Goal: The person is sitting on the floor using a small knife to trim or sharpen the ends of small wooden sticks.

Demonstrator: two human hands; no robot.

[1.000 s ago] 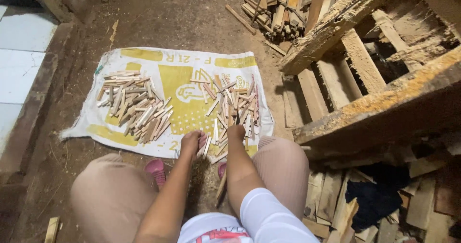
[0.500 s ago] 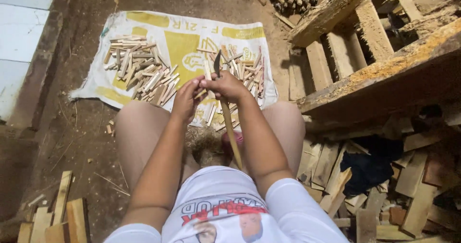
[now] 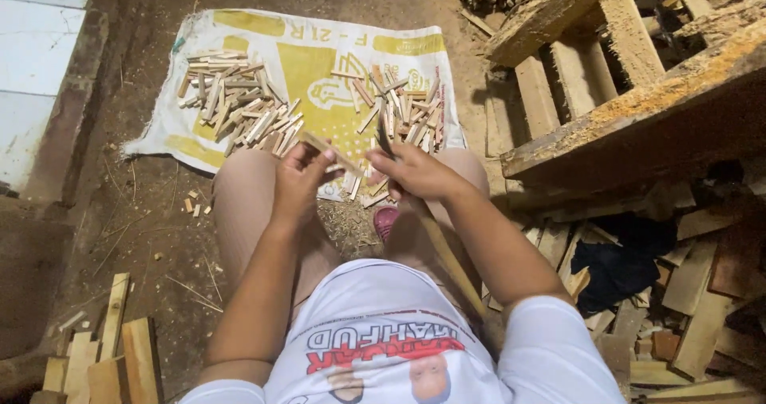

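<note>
From the head view, the left hand (image 3: 297, 182) had its fingers clamped on a thin wood stick (image 3: 331, 153), held just above the near edge of the sack (image 3: 319, 61). The right hand (image 3: 415, 172) had its fingers wrapped tight on a long-handled blade (image 3: 447, 256), its tip by the stick. On the sack lay two piles of sticks, a left pile (image 3: 235, 104) and a right pile (image 3: 399, 108). A wooden frame (image 3: 630, 101) stood right of the sack.

wood stick (image 3: 329, 152): pale, thin | tilted | held over knees
</note>
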